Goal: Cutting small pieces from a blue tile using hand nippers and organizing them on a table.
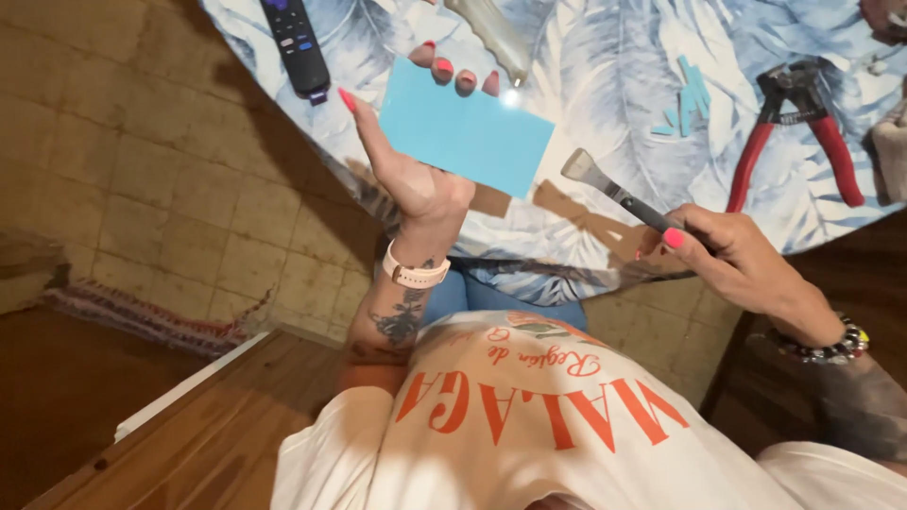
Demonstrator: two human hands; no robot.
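The right hand [732,255] is closed around the dark handle of a flat brush [614,194], whose pale bristles point away from the palm toward the other hand. The left hand [416,161] grips a light blue rectangular card [465,134], thumb on its near edge and fingertips curled over its far edge, holding it up just beside the brush tip. Beyond the right hand, red-handled pliers [794,132] and small blue offcuts [688,99] lie on the leaf-patterned tablecloth [605,66]. Beyond the left hand sits a black remote [295,42].
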